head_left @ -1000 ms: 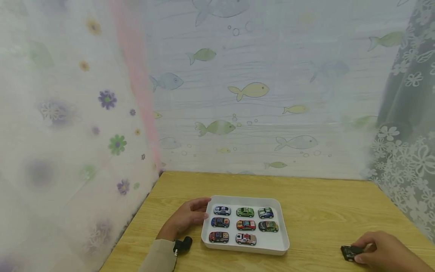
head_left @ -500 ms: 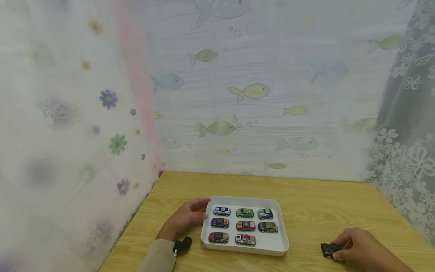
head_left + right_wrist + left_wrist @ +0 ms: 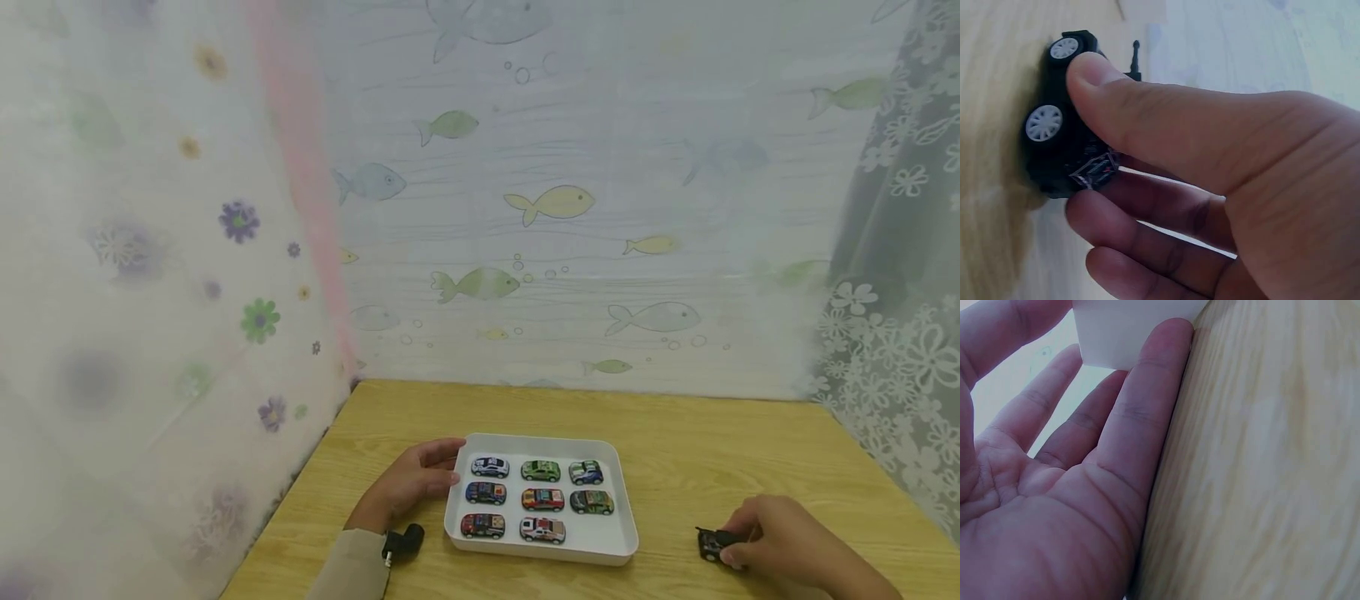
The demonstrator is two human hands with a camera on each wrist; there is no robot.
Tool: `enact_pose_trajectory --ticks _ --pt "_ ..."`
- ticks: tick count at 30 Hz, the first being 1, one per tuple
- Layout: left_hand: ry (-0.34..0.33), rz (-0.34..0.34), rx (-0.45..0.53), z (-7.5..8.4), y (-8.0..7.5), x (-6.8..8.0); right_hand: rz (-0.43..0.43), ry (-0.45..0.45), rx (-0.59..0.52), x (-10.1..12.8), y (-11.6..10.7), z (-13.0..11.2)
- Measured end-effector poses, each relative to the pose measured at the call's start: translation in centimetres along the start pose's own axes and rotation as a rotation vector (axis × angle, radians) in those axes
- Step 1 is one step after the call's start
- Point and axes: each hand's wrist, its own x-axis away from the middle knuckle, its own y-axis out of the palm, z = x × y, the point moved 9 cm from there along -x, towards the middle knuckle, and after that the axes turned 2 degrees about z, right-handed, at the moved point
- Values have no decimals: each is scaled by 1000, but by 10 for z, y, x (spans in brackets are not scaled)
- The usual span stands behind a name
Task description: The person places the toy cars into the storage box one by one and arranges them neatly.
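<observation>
My right hand [image 3: 780, 533] pinches a black toy car [image 3: 711, 546] between thumb and fingers, close over the table to the right of the tray. In the right wrist view the black toy car [image 3: 1054, 150] shows white-spoked wheels and a thin rod sticking out; my thumb [image 3: 1094, 72] lies across its side. My left hand [image 3: 411, 479] rests against the left side of a white tray [image 3: 600, 546], fingers fairly straight at its far left corner. The left wrist view shows a fingertip [image 3: 1169, 337] touching the tray wall [image 3: 1110, 337].
Several small toy cars, among them a green one [image 3: 541, 471] and a red-and-yellow one [image 3: 543, 499], sit in rows in the tray. The wood-grain table [image 3: 675, 433] meets a fish-print curtain [image 3: 555, 275] behind and a flowered one [image 3: 187, 292] at left.
My right hand has slid left toward the tray with the black toy car in its grip, more slowly in the last half second. The left hand and the tray stay put.
</observation>
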Motion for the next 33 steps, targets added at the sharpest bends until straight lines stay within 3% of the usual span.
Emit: enact_pose_trajectory --ticks 6,23,33 --pt "-7 8 -2 -1 -2 0 -5 -51 21 -10 -5 -17" --pt "-7 -17 48 1 3 0 158 -157 65 -39 -26 -88" --pt "0 -18 17 1 0 0 178 -185 5 -55 -17 -109"
